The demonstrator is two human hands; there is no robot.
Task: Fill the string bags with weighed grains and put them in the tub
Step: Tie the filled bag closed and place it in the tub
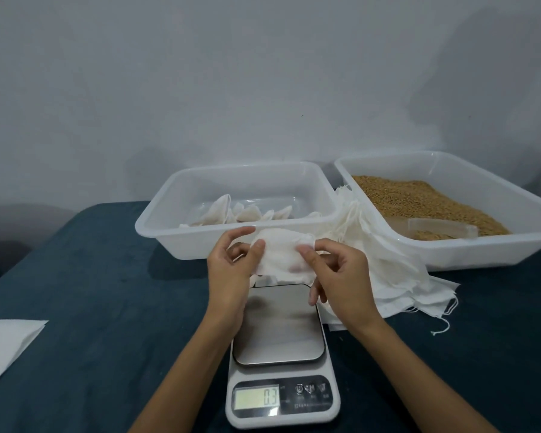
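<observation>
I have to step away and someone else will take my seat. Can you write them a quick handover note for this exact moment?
Left hand and right hand: both pinch one white cloth string bag, held above the steel-topped white kitchen scale.
Loose brown grains lie in the right translucent plastic tub with a clear scoop.
Spare white bags are piled between the tubs.
Done: several bags sit in the left translucent tub.
Left: the held bag, whether filled I cannot tell, and the pile.

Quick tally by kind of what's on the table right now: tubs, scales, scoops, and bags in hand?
Tubs: 2, the left tub and the grain tub
Scale: 1
Scoop: 1
Held bag: 1
Total: 5
The loose bag pile cannot be counted.
</observation>
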